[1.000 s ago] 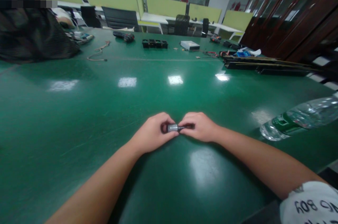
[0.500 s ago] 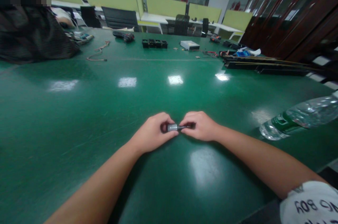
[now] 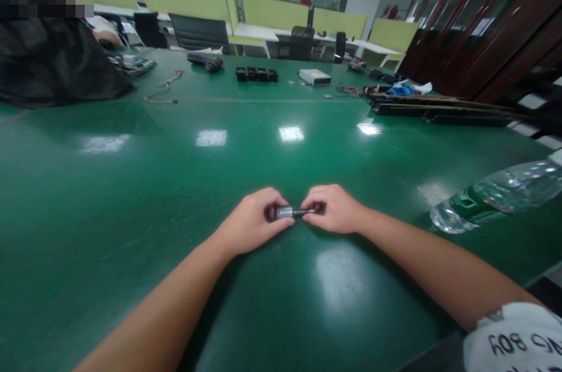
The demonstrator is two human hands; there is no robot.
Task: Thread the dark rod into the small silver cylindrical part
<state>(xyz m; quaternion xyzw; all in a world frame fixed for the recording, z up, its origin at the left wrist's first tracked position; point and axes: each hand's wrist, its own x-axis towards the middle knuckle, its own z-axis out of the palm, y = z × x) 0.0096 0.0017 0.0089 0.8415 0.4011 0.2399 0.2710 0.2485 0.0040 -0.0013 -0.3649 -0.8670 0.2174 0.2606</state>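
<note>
Low over the green table (image 3: 246, 155), near the middle of the view, my left hand (image 3: 259, 220) is closed on a small silver cylinder (image 3: 284, 212). A thin dark shaft (image 3: 298, 213) runs from the cylinder's right end. My right hand (image 3: 331, 208) pinches the far end of this shaft between thumb and fingers. The two hands face each other with a short gap between their fingertips. What the cylinder and shaft belong to is too small to tell, and my fingers hide both ends.
A plastic bottle (image 3: 496, 196) lies on the right. Across the back are a dark bag (image 3: 57, 62), a cable (image 3: 164, 86), a black drill-like tool (image 3: 205, 62), black blocks (image 3: 257, 74), a silver box (image 3: 315, 76) and long black strips (image 3: 439, 109).
My left hand has shifted very slightly left with the cylinder, and a bit more of the dark shaft shows between the hands. My right hand is almost unmoved.
</note>
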